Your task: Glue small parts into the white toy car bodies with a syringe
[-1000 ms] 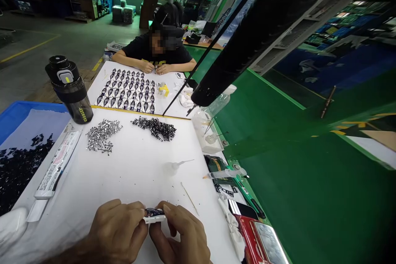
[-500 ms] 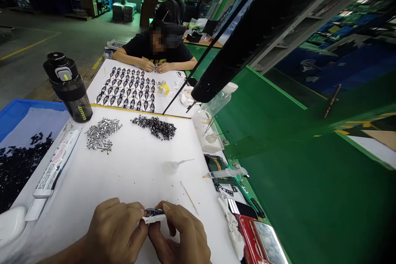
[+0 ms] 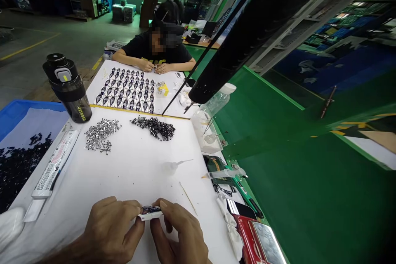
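left hand point(image 3: 113, 231), right hand point(image 3: 182, 237): both pinch small part point(image 3: 150, 213) | worktop point(image 3: 133, 165) near edge | unchanged, grip holds, fitting ongoing

1. At six o'clock I see the left hand point(image 3: 113, 231) and the right hand point(image 3: 181, 235) pinching a small part point(image 3: 150, 213) between their fingertips, just above the white worktop point(image 3: 133, 173).
2. A silver pile point(image 3: 100, 133) lies at eleven o'clock from the hands, and a black pile point(image 3: 154, 126) at twelve.
3. A dark bottle point(image 3: 68, 88) stands upright at ten o'clock.

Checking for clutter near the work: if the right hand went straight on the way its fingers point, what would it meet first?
The right hand points up-left and pinches the small part; straight beyond it, probably the thumb and fingers of the left hand, which grips the same part.
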The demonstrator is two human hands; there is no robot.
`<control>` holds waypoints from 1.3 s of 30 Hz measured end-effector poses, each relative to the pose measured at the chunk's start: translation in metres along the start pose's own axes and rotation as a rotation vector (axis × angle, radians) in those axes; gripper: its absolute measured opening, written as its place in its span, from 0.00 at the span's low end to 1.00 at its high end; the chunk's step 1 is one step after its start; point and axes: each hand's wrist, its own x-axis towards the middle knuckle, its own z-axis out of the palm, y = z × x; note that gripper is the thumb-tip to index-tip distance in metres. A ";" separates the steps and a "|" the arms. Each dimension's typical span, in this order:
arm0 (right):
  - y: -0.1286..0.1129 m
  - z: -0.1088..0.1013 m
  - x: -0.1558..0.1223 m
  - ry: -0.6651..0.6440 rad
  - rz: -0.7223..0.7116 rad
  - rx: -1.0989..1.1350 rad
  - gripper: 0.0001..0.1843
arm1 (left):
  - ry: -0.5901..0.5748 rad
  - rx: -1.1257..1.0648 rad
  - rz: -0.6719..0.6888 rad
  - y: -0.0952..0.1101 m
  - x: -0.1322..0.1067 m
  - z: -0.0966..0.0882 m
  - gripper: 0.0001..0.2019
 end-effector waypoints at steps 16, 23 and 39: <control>-0.001 -0.005 0.021 0.007 -0.053 -0.017 0.17 | -0.328 -0.867 -0.584 -0.004 0.012 -0.002 0.03; 0.006 -0.010 0.022 -0.066 -0.128 -0.039 0.13 | -0.284 -0.954 -0.672 -0.001 0.013 -0.005 0.02; 0.003 -0.023 0.040 -0.278 0.097 0.081 0.18 | -0.227 -0.810 -0.684 -0.001 0.012 -0.002 0.04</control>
